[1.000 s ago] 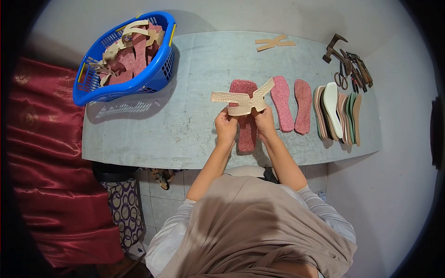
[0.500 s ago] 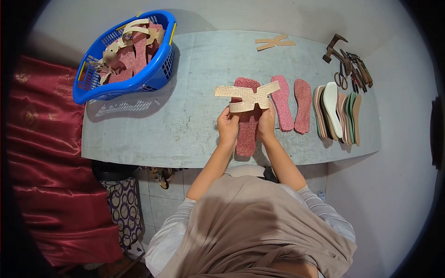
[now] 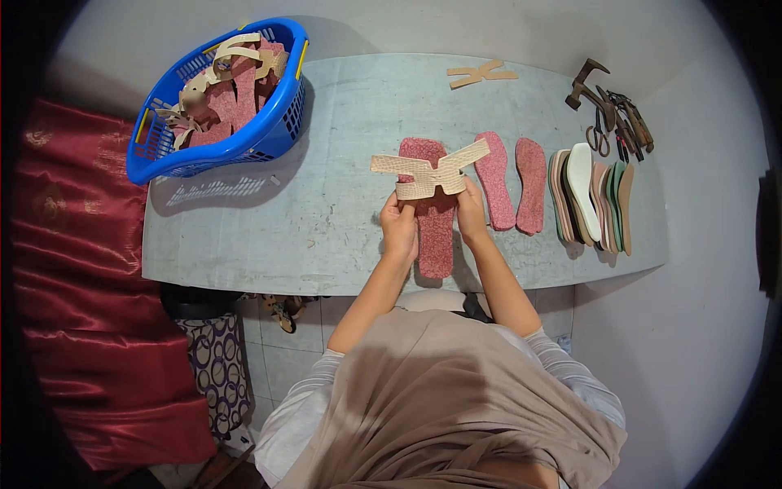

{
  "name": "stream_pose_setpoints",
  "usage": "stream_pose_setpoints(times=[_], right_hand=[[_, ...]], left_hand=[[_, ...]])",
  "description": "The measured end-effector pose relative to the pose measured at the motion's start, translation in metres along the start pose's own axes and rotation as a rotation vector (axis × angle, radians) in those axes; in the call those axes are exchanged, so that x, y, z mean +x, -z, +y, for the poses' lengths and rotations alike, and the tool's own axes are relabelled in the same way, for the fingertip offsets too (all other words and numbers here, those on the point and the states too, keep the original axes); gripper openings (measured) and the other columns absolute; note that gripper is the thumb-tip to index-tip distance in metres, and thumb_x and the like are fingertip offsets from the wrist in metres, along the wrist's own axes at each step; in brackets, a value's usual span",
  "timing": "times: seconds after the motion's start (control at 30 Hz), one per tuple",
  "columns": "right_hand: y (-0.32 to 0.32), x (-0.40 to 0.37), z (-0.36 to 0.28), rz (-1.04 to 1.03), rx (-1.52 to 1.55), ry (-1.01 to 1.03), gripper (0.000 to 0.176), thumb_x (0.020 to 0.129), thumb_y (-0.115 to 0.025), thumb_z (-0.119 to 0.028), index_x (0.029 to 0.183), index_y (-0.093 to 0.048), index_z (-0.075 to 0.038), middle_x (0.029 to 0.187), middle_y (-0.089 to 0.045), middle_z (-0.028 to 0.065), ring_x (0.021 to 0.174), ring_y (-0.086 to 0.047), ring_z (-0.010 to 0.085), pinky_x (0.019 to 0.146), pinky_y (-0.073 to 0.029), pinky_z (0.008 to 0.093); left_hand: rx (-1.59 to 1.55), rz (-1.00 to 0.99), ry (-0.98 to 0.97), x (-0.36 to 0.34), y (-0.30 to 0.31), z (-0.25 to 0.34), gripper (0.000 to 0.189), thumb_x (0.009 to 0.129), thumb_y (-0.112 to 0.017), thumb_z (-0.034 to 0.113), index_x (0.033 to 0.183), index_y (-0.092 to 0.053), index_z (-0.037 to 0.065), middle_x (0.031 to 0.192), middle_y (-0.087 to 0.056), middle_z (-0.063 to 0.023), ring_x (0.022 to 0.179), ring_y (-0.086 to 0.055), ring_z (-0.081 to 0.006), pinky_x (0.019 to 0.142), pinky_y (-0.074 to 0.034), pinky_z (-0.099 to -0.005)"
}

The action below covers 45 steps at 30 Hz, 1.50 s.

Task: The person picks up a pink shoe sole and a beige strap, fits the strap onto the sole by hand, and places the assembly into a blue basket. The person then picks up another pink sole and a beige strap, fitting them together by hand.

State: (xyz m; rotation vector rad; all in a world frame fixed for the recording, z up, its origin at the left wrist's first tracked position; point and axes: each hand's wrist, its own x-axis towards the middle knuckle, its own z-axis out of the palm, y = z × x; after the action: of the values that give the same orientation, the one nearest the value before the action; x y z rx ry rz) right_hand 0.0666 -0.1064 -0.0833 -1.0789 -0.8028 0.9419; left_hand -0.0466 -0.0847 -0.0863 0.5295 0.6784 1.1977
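Note:
A cream, textured sandal strap (image 3: pixel 432 177) with crossed arms lies across a reddish-pink insole (image 3: pixel 436 244) in front of me. My left hand (image 3: pixel 399 231) is closed at the strap's lower left end, thumb on top. On the other side, my right hand (image 3: pixel 471 213) grips the strap's lower right end, its fingers partly hidden. Both strap ends curve down around the insole's edges, while the two upper arms spread out loose to left and right. Just beyond my right hand lie a pink insole (image 3: pixel 495 183) and a darker pink insole (image 3: pixel 530 187).
A blue basket (image 3: pixel 285 114) full of pink soles and cream straps stands at the back left of the table (image 3: pixel 326 244). A beige cross-shaped piece (image 3: pixel 482 74) lies at the back. At right are a hammer (image 3: pixel 583 85), scissors (image 3: pixel 599 138), pliers and a row of coloured soles (image 3: pixel 579 183).
The strap and insole have shifted slightly left and turned a little in my hands. My right hand has shifted slightly, and both hands keep their hold.

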Motion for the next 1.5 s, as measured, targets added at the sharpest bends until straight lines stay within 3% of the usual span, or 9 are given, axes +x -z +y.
stream_pose_setpoints(times=[0.1,0.23,0.4,0.53,0.67,0.87,1.27,1.37,1.5], right_hand=[[0.002,-0.003,0.014,-0.071,-0.298,-0.017,0.024,0.085,-0.051,-0.015,0.1,-0.054,0.003,0.089,-0.059,0.0041,0.078,-0.052,0.0091,0.071,-0.041,0.0231],[-0.007,-0.006,0.004,0.037,-0.123,-0.05,0.025,0.083,-0.057,-0.017,0.099,-0.055,0.003,0.087,-0.06,0.0033,0.078,-0.053,0.009,0.07,-0.042,0.0248],[-0.009,-0.002,-0.003,0.16,0.071,-0.067,0.023,0.085,-0.055,-0.015,0.099,-0.054,0.003,0.093,-0.059,0.0044,0.083,-0.052,0.0088,0.074,-0.04,0.0232],[-0.002,0.001,-0.003,0.078,0.051,-0.162,0.023,0.084,-0.056,-0.014,0.098,-0.055,0.004,0.092,-0.059,0.0043,0.082,-0.053,0.009,0.073,-0.041,0.0231],[0.001,0.0,-0.001,0.005,-0.01,-0.177,0.024,0.083,-0.058,-0.014,0.098,-0.055,0.004,0.093,-0.06,0.0046,0.082,-0.053,0.0086,0.073,-0.041,0.0233],[-0.006,-0.002,-0.008,-0.045,-0.008,-0.194,0.025,0.082,-0.058,-0.014,0.1,-0.055,0.004,0.094,-0.06,0.0044,0.083,-0.053,0.0088,0.074,-0.041,0.0237],[-0.002,-0.001,-0.008,-0.057,0.039,-0.199,0.025,0.083,-0.058,-0.015,0.099,-0.056,0.004,0.092,-0.059,0.0035,0.082,-0.052,0.0081,0.073,-0.041,0.0232],[-0.004,-0.002,-0.003,-0.026,0.059,-0.181,0.025,0.084,-0.057,-0.016,0.098,-0.055,0.004,0.092,-0.059,0.0038,0.082,-0.052,0.0082,0.073,-0.041,0.0231],[-0.013,-0.003,-0.013,0.063,0.101,-0.153,0.024,0.083,-0.057,-0.018,0.096,-0.056,0.003,0.09,-0.059,0.0035,0.079,-0.052,0.0084,0.071,-0.041,0.0233]], left_hand=[[0.006,0.033,-0.014,0.003,0.0,0.001,0.022,0.083,-0.049,-0.001,0.104,-0.052,-0.002,0.097,-0.058,-0.0072,0.086,-0.054,-0.0115,0.077,-0.042,-0.0239],[0.183,-0.05,0.016,0.006,0.005,0.006,0.022,0.083,-0.053,0.004,0.104,-0.052,-0.001,0.098,-0.058,-0.0066,0.088,-0.055,-0.0117,0.078,-0.043,-0.0247],[0.658,-0.325,0.069,0.011,0.017,0.029,0.06,0.074,-0.062,0.012,0.127,-0.035,0.006,0.123,-0.04,-0.012,0.11,-0.041,-0.0198,0.089,-0.037,-0.0308],[0.06,-0.295,0.252,0.022,0.031,0.057,0.059,0.078,-0.057,0.016,0.129,-0.028,0.006,0.118,-0.044,-0.0125,0.109,-0.042,-0.0199,0.09,-0.037,-0.0308],[-0.106,-0.133,0.067,0.02,0.012,0.077,0.039,0.087,-0.049,0.016,0.122,-0.035,0.005,0.105,-0.051,-0.0116,0.099,-0.048,-0.0155,0.086,-0.041,-0.0271],[-0.099,-0.098,0.071,0.038,0.021,0.054,0.025,0.082,-0.057,0.009,0.104,-0.047,0.004,0.086,-0.056,-0.0052,0.082,-0.053,-0.0124,0.077,-0.044,-0.0224],[-0.109,-0.09,0.18,0.036,0.011,0.025,0.023,0.086,-0.05,0.026,0.099,-0.05,0.006,0.09,-0.057,-0.0045,0.087,-0.055,-0.0131,0.074,-0.047,-0.0266],[-0.159,-0.137,0.254,0.025,0.007,0.027,0.028,0.087,-0.048,0.022,0.11,-0.047,0.004,0.103,-0.055,-0.0081,0.097,-0.053,-0.0171,0.084,-0.043,-0.0307],[-0.414,-0.401,0.233,0.012,0.006,0.03,0.041,0.078,-0.048,0.009,0.118,-0.042,0.001,0.112,-0.051,-0.0107,0.108,-0.045,-0.0202,0.096,-0.031,-0.0336]])
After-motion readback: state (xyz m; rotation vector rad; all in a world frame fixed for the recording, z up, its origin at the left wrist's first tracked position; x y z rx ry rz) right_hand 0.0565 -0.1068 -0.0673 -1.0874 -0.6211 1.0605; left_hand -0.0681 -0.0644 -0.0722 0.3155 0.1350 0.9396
